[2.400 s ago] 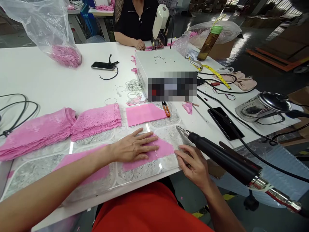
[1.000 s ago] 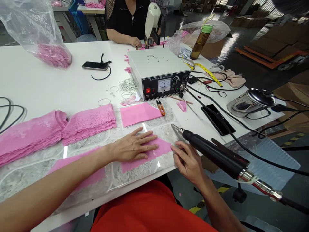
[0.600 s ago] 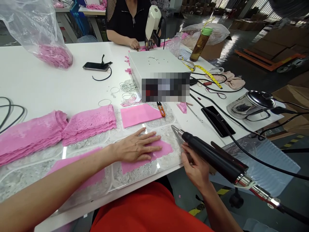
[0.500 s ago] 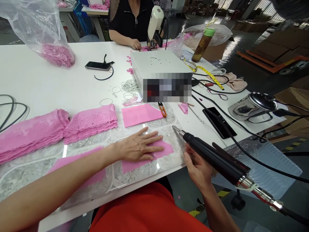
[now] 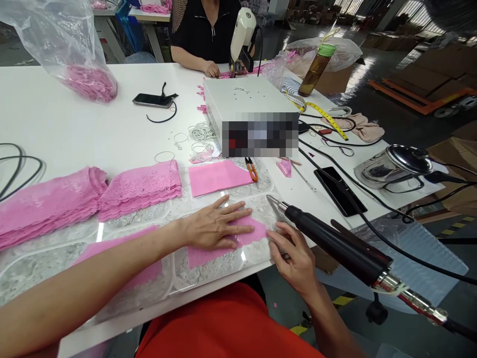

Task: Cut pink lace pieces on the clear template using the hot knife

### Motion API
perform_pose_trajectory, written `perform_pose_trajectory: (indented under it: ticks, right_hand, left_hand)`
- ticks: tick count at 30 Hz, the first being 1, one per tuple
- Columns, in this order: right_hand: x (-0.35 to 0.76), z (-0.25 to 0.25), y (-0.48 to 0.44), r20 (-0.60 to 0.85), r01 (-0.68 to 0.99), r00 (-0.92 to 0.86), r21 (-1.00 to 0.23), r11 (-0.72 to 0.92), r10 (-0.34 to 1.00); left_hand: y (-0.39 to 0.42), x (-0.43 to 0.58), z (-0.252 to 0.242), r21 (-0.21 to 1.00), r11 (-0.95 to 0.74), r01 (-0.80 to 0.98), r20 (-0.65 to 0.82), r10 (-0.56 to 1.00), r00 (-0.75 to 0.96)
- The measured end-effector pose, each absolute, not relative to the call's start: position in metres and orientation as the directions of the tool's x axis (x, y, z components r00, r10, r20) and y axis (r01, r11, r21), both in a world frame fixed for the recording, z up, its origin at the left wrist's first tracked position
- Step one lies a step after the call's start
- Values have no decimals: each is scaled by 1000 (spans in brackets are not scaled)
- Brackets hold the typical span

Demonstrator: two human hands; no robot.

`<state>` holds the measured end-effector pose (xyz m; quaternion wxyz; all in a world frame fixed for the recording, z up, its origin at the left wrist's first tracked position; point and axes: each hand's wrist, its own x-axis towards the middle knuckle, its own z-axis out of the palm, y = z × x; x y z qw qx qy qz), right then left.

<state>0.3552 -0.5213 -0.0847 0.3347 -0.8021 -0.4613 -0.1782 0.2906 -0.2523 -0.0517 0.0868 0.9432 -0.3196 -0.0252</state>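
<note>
My left hand [image 5: 214, 226] lies flat, fingers spread, on a small pink fabric piece [image 5: 255, 233] that rests on a clear sheet [image 5: 208, 271] near the table's front edge. To its right, my right hand [image 5: 294, 258] carries a black handheld welding tool [image 5: 328, 238] across the thumb and forefinger. The fingertips reach to the fabric's right edge. The tool's metal tip [image 5: 271, 200] points at the table just beyond the fabric. Its cable trails off to the right.
Two pink lace stacks [image 5: 141, 186] [image 5: 44, 204], flat pink pieces [image 5: 218, 176] and orange snips [image 5: 252, 169] lie ahead. Behind stand a white control box [image 5: 246, 97], phones [image 5: 339, 184] [image 5: 152, 100], a kettle [image 5: 395, 166] and a bottle [image 5: 315, 69]. A co-worker's hand [image 5: 212, 69] works at the far side.
My right hand curled under the tool half a second ago; its fingers now stretch back to the fabric's edge. My left hand has stayed flat on the fabric.
</note>
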Motion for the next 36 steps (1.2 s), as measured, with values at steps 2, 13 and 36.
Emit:
perform_pose_trajectory:
  ticks: [2,13,36]
  right_hand:
    - [355,-85,-522,597,877,480,-346,-334,643]
    - [354,-86,-521,610,872,489,-333,-358,624]
    - [354,-85,-518,664,881,469,-303,-363,583]
  left_hand:
    - [-253,291,-50,176,-781,-599,2,-608,794]
    - [-255,294,-44,171,-765,-621,34,-625,780]
    - [-268,309,-49,137,-757,-639,60,-637,768]
